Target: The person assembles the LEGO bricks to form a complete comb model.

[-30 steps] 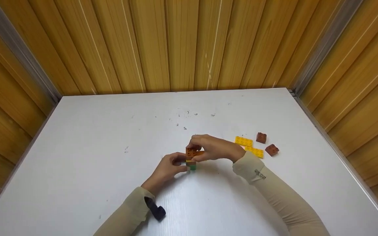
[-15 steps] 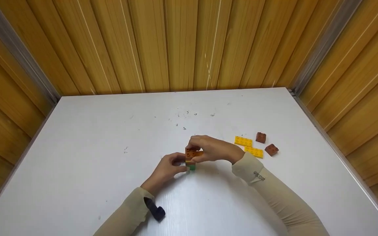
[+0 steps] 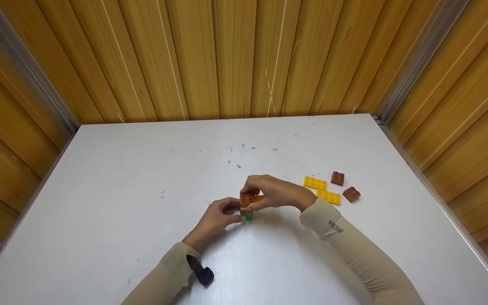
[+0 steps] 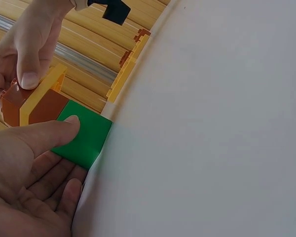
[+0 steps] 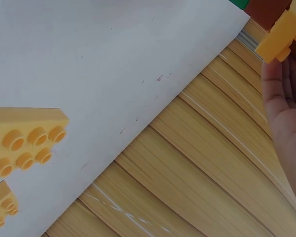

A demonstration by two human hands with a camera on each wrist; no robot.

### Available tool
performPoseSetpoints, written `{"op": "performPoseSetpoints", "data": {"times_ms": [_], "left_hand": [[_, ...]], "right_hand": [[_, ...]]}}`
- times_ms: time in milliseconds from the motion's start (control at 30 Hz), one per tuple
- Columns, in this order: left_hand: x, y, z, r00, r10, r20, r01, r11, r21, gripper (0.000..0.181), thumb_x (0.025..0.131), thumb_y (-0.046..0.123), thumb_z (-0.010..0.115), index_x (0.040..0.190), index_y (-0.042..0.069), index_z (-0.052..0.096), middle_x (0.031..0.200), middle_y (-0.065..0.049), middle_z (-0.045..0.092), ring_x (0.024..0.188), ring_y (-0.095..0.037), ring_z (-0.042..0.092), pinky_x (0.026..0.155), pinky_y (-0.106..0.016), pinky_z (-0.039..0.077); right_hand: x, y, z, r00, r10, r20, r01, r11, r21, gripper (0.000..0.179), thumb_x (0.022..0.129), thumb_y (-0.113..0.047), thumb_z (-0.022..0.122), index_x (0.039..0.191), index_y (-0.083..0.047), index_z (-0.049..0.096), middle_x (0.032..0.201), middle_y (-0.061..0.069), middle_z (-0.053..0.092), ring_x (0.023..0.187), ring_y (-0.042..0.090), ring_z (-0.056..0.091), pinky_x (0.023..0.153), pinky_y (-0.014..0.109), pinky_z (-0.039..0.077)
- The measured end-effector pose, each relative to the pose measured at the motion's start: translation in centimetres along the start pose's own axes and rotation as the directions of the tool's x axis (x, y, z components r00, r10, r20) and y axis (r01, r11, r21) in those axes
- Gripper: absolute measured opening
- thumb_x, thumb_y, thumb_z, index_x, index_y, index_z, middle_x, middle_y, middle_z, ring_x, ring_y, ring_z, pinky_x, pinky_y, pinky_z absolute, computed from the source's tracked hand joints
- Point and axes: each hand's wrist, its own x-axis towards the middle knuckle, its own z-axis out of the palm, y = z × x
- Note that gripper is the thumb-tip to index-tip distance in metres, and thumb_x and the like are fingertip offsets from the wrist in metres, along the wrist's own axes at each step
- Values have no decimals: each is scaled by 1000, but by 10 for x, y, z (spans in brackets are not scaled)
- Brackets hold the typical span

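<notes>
A small stack of toy building bricks stands on the white table between both hands. At its bottom is a green brick [image 4: 91,131], pinched by my left hand [image 3: 215,219], with the thumb on its near face in the left wrist view. Above it come a brown brick [image 4: 48,107], then a yellow plate [image 4: 39,96] that juts out past the stack. The top is another brown brick [image 3: 246,199], which my right hand [image 3: 275,192] grips between thumb and fingers. In the right wrist view the yellow plate [image 5: 281,37] is partly cut off by the frame.
On the table [image 3: 142,169], right of the stack, lie two yellow plates [image 3: 315,182] and two brown bricks [image 3: 337,178]. Wood-patterned walls [image 3: 235,59] enclose the back and sides. A black strap [image 3: 201,271] hangs from the left sleeve.
</notes>
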Motion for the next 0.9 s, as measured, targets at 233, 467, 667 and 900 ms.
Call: {"op": "performPoseSetpoints", "data": {"times_ms": [233,467,667,900], "left_hand": [[1,1,1,1000,3,1,-3,1000,3,40,82,4,72,121,3,62,116,-14,67,111,-28,62,99,-42,48],[-3,5,-1,1000,27,11,-27,1000,-2,40,82,8,73,120,4,63,117,-11,67,111,-24,63,95,-35,51],[-1,-1,-1,999,35,11,-35,999,9,41,81,9,74,121,6,63,117,-9,67,110,-22,63,95,-34,50],[0,-1,-1,1000,28,3,-28,999,26,40,82,10,73,121,6,63,116,-10,67,109,-23,63,94,-36,50]], "right_hand": [[0,-1,-2,1000,9,11,-9,1000,-10,26,86,-17,72,108,-11,61,105,-1,61,98,12,59,92,30,51],[-1,0,-3,1000,-21,13,22,1000,-16,29,87,-17,71,114,-10,62,107,0,61,100,14,59,93,33,51],[-3,0,-4,999,-45,18,45,999,-20,33,87,-20,71,117,-9,62,109,1,62,102,15,58,94,35,50],[-3,-1,-7,997,-65,29,66,997,-45,36,87,-23,72,119,-10,64,108,1,62,102,14,59,94,34,50]]}}
